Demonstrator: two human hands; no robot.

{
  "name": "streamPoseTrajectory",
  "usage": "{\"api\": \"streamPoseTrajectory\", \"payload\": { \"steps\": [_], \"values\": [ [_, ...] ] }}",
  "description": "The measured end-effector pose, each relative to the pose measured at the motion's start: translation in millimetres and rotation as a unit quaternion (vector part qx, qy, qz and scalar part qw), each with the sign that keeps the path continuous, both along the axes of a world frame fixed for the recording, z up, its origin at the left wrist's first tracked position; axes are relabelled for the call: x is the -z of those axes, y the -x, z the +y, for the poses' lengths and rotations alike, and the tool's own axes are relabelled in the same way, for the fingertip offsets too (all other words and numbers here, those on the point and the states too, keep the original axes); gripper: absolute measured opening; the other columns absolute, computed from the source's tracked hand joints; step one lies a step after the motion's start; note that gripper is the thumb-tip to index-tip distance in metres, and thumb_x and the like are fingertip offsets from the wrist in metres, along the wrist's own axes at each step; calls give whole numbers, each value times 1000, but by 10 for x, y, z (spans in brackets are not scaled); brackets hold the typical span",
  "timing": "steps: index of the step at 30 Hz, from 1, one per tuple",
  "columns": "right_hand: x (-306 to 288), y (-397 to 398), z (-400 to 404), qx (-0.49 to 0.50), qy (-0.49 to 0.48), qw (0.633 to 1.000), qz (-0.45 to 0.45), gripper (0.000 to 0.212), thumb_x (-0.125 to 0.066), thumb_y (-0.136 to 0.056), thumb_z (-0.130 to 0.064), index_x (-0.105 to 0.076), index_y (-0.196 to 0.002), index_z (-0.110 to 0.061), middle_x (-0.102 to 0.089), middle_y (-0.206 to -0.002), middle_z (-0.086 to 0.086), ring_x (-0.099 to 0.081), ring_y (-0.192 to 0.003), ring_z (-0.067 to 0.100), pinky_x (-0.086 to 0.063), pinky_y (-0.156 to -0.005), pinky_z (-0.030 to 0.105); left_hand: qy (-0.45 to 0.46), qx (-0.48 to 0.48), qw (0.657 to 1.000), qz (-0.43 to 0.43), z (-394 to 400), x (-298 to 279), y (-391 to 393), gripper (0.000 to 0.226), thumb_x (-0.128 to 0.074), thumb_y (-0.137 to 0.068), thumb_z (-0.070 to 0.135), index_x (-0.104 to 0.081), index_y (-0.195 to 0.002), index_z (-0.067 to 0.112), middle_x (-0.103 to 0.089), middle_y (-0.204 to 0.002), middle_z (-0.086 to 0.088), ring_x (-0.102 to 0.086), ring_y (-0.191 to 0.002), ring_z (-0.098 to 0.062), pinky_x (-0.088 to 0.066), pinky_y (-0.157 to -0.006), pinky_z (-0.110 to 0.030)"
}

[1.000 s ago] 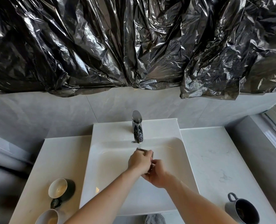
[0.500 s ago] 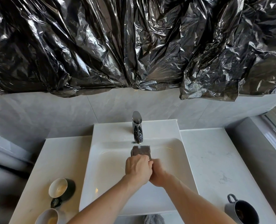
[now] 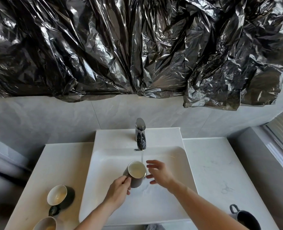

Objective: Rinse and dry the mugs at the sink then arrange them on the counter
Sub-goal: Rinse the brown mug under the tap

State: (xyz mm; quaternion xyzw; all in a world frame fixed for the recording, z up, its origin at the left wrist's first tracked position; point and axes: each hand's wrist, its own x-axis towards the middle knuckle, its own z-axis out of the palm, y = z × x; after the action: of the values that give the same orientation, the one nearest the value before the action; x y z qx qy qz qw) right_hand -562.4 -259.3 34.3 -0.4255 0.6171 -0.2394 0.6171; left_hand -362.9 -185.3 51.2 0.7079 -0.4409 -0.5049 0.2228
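Note:
A grey mug [image 3: 136, 173] with a cream inside hangs tilted over the white sink [image 3: 104, 176], its mouth facing me. My left hand [image 3: 119, 190] grips it by the handle side. My right hand [image 3: 159, 174] hovers just right of the mug with fingers spread, touching nothing. A thin stream of water runs from the chrome tap [image 3: 140, 134] and falls just past the mug's rim. Two more mugs wait on the left counter: a dark one [image 3: 60, 196] and a pale one [image 3: 45, 224] cut off by the frame's bottom edge. A dark mug [image 3: 246, 218] stands on the right counter.
White counter [image 3: 210, 171] flanks the sink on both sides. A grey cloth [image 3: 154, 227] peeks out at the sink's front edge. Black plastic sheeting [image 3: 137, 47] covers the wall above. A window frame [image 3: 280, 143] runs along the right.
Both hands were clasped together around the mug under the tap. Now my right hand has let go and opened, and my left hand holds the mug alone, turned mouth toward me.

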Motion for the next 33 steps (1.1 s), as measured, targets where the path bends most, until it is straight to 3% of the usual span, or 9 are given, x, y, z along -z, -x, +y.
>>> {"api": "streamPoseTrajectory", "payload": {
  "steps": [3, 6, 9, 13, 19, 23, 26, 30, 33],
  "values": [
    [-263, 28, -87, -6, 169, 978, 120, 47, -54, -95, -7, -58, -137, -27, -61, -137, -3, -74, -77, 12, -62, -74, 38, -6, -12, 1000, 24, 86, -44, -119, 36, -51, -109, 25, -53, -75, 14, -55, -70, 2, -50, -65, -13, -40, -64, -26],
    [-623, -10, -214, -27, 312, 928, 201, 58, -56, -97, -13, -45, -150, -33, -46, -147, -15, -68, -84, 1, -54, -82, 27, -3, -25, 999, 38, 124, -128, -209, 37, -50, -109, 26, -51, -74, 15, -52, -69, 2, -46, -69, -16, -36, -67, -31],
    [-878, -125, -391, -108, 382, 880, 262, 67, -53, -98, -18, -32, -159, -36, -28, -165, -17, -72, -90, 16, -56, -86, 36, 11, -42, 998, 46, 138, -216, -261, 39, -48, -109, 26, -48, -72, 15, -49, -67, 2, -44, -70, -16, -33, -67, -32],
    [-945, -266, -471, -195, 389, 834, 338, 63, -43, -102, -25, -25, -161, -40, -21, -170, -19, -69, -111, 34, -57, -90, 45, 25, -69, 995, 61, 107, -291, -292, 40, -48, -109, 24, -47, -71, 13, -46, -64, 0, -42, -69, -17, -30, -65, -33],
    [-866, -243, -270, -202, 368, 833, 360, 66, -44, -98, -14, -35, -159, -35, -23, -169, -22, -67, -118, 34, -56, -95, 46, 36, -73, 994, 67, 106, -375, -373, 42, -46, -109, 28, -46, -70, 14, -47, -63, 0, -42, -71, -18, -30, -68, -35],
    [-937, -264, -147, -153, 350, 869, 315, 65, -45, -95, -10, -43, -156, -33, -37, -163, -18, -65, -120, 21, -51, -104, 39, 42, -67, 995, 66, 160, -388, -405, 42, -47, -109, 29, -46, -70, 15, -46, -62, 0, -42, -69, -19, -29, -67, -35],
    [-884, -170, 250, -74, 360, 898, 243, 55, -50, -95, -5, -57, -143, -31, -53, -144, -17, -67, -89, 7, -53, -91, 24, 45, -49, 996, 53, 227, -374, -459, 43, -50, -108, 31, -46, -68, 16, -46, -62, 4, -42, -67, -19, -29, -68, -36],
    [-558, 160, 1073, -3, 311, 920, 237, 46, -55, -95, -6, -64, -123, -41, -55, -129, -29, -68, -87, 7, -56, -78, 22, 70, -4, 997, -12, 345, -320, -532, 43, -54, -106, 36, -52, -74, 7, -48, -63, 6, -42, -65, -18, -27, -63, -36],
    [-247, 386, 1651, 29, 241, 926, 290, 47, -57, -94, -6, -63, -112, -48, -57, -124, -29, -67, -87, 4, -58, -76, 26, 113, 58, 984, -127, 394, -295, -582, 44, -53, -103, 43, -52, -77, 9, -55, -64, 1, -48, -63, -20, -32, -58, -35]
  ]
}}
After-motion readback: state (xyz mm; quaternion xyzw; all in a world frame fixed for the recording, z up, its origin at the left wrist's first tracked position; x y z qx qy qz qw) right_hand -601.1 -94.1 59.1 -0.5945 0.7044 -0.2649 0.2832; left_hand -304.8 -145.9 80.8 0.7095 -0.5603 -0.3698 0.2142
